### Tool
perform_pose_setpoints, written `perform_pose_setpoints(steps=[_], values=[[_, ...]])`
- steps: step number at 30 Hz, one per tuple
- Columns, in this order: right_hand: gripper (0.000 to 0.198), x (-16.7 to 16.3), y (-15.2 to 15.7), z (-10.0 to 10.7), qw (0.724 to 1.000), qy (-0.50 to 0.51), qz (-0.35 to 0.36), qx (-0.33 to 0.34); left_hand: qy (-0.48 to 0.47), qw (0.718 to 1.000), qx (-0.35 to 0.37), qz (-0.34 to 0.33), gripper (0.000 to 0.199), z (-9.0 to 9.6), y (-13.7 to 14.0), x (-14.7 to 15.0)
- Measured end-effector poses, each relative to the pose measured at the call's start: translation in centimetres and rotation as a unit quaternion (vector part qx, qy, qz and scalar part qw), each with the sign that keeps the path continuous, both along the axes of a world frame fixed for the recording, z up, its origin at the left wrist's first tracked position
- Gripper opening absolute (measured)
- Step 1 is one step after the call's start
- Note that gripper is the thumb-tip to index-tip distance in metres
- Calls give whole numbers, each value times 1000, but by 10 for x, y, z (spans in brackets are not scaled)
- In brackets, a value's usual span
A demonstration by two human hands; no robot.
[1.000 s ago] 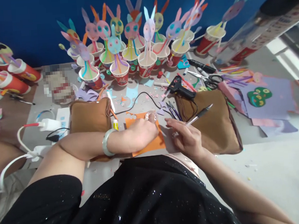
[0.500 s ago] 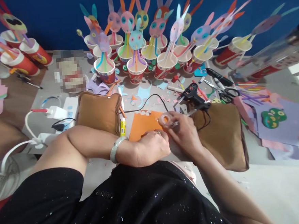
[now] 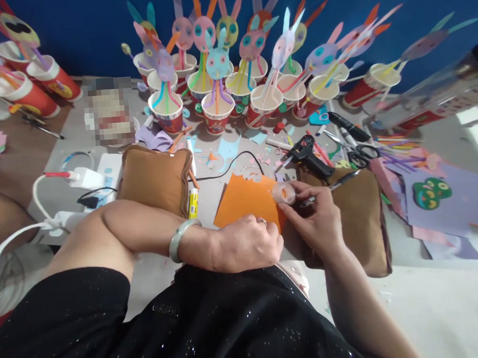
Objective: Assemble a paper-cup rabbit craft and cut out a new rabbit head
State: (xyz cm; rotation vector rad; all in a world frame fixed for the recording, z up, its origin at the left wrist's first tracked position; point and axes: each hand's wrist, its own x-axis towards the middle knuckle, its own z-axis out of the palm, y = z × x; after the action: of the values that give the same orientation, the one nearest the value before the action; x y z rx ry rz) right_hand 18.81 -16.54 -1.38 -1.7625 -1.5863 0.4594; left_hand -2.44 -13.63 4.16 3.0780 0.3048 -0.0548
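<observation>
A sheet of orange paper (image 3: 244,200) with a ragged, cut far edge lies before me. My left hand (image 3: 249,242) is closed in a fist at its near edge, gripping it; the fingertips are hidden under the hand. Between thumb and fingers, my right hand (image 3: 317,214) pinches a clear round ring (image 3: 278,193) over the sheet's right side, and orange shows through its middle. A slim pen (image 3: 350,179) is also held in that hand, pointing off to the right.
Paper cups (image 3: 218,110) with rabbit-faced figures line the back. A black glue gun (image 3: 309,155) and scissors (image 3: 362,154) lie right of centre. Brown cushions (image 3: 153,179) flank the paper. A glue stick (image 3: 192,203), a power strip (image 3: 110,174) and purple paper (image 3: 465,201) lie around.
My right hand has moved right with the ring and pen, away from my left hand. The orange sheet has shifted right and turned slightly. My left hand has moved a little to the right.
</observation>
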Motion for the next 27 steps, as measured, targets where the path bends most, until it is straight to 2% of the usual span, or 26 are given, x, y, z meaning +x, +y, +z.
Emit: perform_pose_setpoints(steps=[3,5,8,10,12,14,17,19,22,27], values=[[27,-5,2,-1,998,-25,62,-16,43,996,55,63,37,-11,-5,1],[24,-6,4,-3,995,-39,86,-21,87,990,62,91,45,-19,-7,2],[22,-6,6,-5,994,-44,101,-27,142,988,24,62,47,-19,-7,3],[24,-6,6,-4,996,-28,80,-19,173,984,-9,35,44,-14,-5,4],[29,-6,7,-2,999,10,31,14,187,982,-27,27,41,-9,-3,5],[35,-5,10,2,994,59,-22,85,177,983,-29,36,41,-8,-2,6],[44,1,17,10,964,94,-72,237,170,984,-38,41,40,-10,-1,7],[48,7,20,16,945,88,-86,302,188,981,-44,36,40,-13,0,9],[55,19,21,20,935,101,-96,327,193,980,-46,21,39,-16,1,10],[63,34,13,17,938,87,-134,308,182,982,-53,17,35,-19,0,9]])
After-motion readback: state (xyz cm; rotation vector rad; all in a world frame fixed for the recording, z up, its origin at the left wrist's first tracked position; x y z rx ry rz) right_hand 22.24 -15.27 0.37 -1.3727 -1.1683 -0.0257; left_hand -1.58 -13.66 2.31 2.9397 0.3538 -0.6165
